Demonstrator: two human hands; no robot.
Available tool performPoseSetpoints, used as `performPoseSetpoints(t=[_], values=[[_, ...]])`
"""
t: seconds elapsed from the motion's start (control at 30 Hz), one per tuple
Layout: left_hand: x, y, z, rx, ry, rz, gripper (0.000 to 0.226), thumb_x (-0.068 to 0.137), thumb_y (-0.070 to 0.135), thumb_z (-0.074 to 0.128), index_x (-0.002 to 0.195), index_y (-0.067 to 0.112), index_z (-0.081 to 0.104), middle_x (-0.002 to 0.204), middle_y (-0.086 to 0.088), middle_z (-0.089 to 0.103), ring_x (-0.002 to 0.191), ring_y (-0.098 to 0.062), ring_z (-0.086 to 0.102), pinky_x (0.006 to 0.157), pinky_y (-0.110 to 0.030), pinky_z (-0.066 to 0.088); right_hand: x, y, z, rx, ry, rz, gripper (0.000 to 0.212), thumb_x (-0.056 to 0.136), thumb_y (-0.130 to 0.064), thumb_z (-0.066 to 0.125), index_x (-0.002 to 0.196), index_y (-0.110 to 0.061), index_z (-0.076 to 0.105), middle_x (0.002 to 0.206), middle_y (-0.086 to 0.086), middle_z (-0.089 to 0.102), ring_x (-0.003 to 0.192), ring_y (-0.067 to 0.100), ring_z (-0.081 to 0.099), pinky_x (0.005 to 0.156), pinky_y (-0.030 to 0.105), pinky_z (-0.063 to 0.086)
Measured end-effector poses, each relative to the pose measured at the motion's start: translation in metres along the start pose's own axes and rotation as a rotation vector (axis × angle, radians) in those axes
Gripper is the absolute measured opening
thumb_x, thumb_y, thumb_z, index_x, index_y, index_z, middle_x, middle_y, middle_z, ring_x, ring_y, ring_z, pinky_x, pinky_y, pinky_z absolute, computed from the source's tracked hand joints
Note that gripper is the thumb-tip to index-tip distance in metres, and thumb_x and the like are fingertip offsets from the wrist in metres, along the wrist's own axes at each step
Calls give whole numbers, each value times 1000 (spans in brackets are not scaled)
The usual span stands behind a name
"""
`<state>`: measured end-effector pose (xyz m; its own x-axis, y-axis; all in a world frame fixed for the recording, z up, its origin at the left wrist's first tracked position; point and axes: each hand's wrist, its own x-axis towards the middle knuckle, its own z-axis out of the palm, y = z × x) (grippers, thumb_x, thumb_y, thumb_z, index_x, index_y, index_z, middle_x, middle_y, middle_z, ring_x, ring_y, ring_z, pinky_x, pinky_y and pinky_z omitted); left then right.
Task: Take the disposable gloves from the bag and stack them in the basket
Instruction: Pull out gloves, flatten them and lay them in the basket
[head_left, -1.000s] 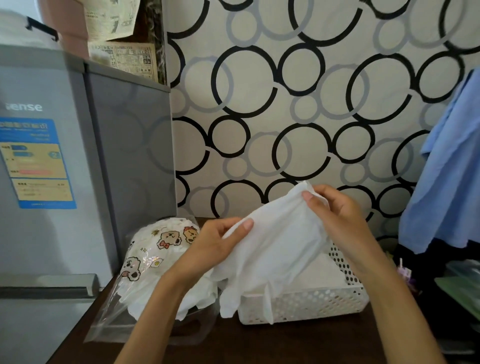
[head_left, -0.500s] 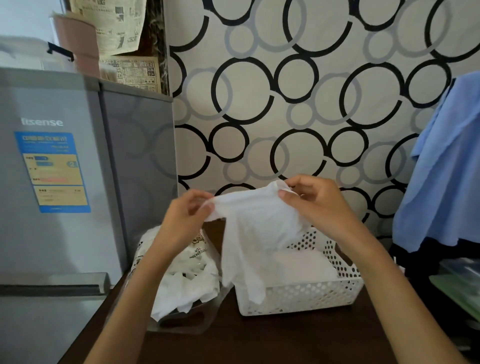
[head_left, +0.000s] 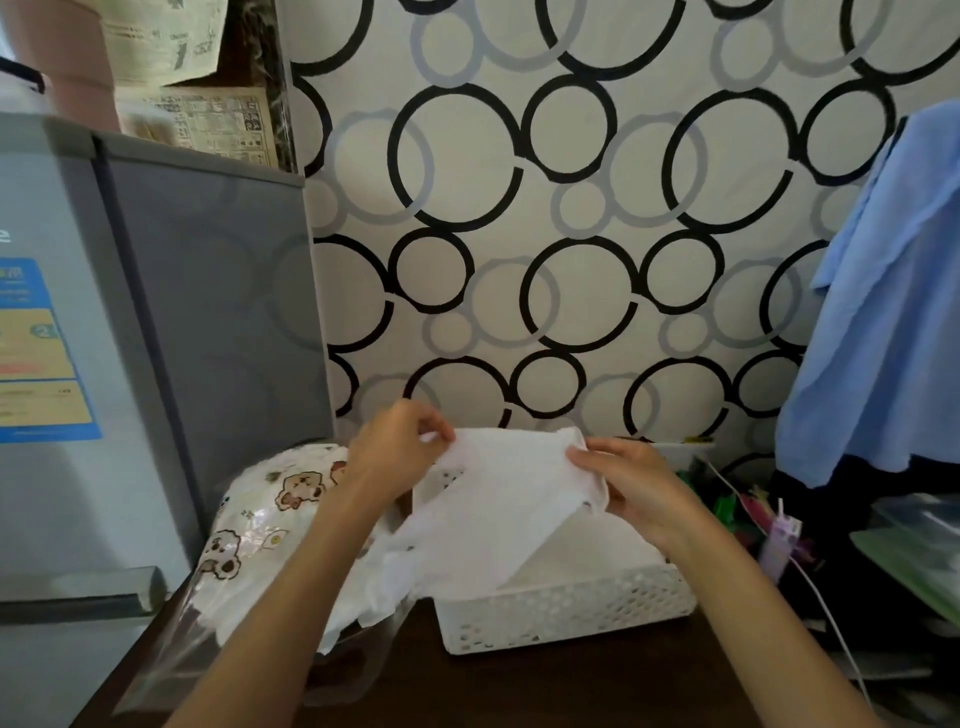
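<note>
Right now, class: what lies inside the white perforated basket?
Inside the basket, a flat white layer shows at the right, probably stacked gloves. The glove held by both hands covers the left part, so the count cannot be told.

- Worn on the head, aimed forward and down across a dark table (head_left: 519, 686).
- Sat close over both hands, left hand (head_left: 400, 457) and right hand (head_left: 631, 488).
- Faced a circle-patterned wall (head_left: 571, 208) just behind.
- Only one view given.
</note>
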<state>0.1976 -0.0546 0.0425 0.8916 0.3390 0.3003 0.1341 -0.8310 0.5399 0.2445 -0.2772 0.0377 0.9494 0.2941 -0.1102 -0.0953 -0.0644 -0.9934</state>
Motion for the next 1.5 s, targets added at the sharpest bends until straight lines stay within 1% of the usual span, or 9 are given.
performPoseSetpoints(t=[0.3, 0.57, 0.7, 0.8, 0.93, 1.07, 1.2, 1.33, 1.5], values=[[27, 25, 64, 275, -105, 285, 13, 93, 22, 60, 95, 27, 72, 111, 6, 68, 102, -14, 61, 83, -28, 49, 19, 24, -44, -432, 135, 7, 13, 90, -14, 62, 102, -19, 61, 91, -6, 58, 82, 11, 57, 63, 22, 45], [27, 34, 65, 247, -37, 408, 19, 90, 41, 62, 97, 24, 64, 101, 8, 63, 94, -11, 58, 76, -27, 49, 35, 32, -47, -991, 219, -128, 27, 92, -22, 60, 119, -21, 58, 118, 7, 62, 102, 22, 59, 80, 28, 43], [14, 24, 33, 388, -498, 266, 63, 75, 76, 52, 91, 17, 66, 96, 5, 68, 89, -14, 62, 81, -34, 52, 41, 35, -51, -1102, 208, -156, 28, 93, -23, 57, 121, -23, 55, 118, 5, 60, 103, 21, 57, 78, 28, 43], [8, 10, 17, 505, -668, 252, 33, 82, 56, 65, 95, 27, 72, 103, 11, 69, 93, -10, 61, 79, -28, 50, 41, 37, -52, -1173, 211, -160, 30, 94, -22, 55, 124, -23, 53, 121, 6, 59, 107, 23, 57, 82, 30, 45], [2, 8, 16, 566, -597, 300, 15, 83, 34, 71, 96, 28, 73, 105, 12, 70, 88, -7, 59, 63, -20, 38, 38, 39, -47, -1281, 225, -200, 34, 96, -20, 51, 130, -21, 50, 127, 6, 57, 111, 23, 56, 84, 32, 47], [-6, 12, 16, 559, -466, 301, 14, 88, 26, 65, 102, 29, 69, 108, 10, 66, 98, -13, 59, 76, -27, 44, 32, 36, -44, -1368, 131, -226, 43, 93, -22, 55, 134, -21, 43, 126, 3, 57, 112, 21, 55, 76, 26, 42], [-9, 24, 10, 444, -355, 349, 27, 91, 49, 56, 106, 28, 62, 106, 10, 64, 95, -13, 59, 80, -30, 48, 25, 24, -45, -1410, 169, -371, 45, 86, -8, 62, 127, -22, 49, 125, 2, 49, 114, 20, 49, 74, 26, 41], [-6, 24, 32, 602, -659, 394, 31, 85, 50, 64, 105, 27, 55, 101, 10, 54, 93, -12, 49, 77, -28, 41, 31, 18, -30, -1320, -183, -256, 45, 82, -14, 71, 121, -29, 56, 103, -10, 47, 105, 16, 52, 75, 21, 38], [-3, 9, 56, 754, -862, 308, 33, 87, 44, 64, 109, 21, 58, 101, 3, 55, 93, -16, 50, 77, -27, 38, 47, 22, -24, -1334, -531, 193, 83, 83, -26, 73, 148, -37, 21, 151, 4, 22, 132, 25, 38, 89, 24, 46]])
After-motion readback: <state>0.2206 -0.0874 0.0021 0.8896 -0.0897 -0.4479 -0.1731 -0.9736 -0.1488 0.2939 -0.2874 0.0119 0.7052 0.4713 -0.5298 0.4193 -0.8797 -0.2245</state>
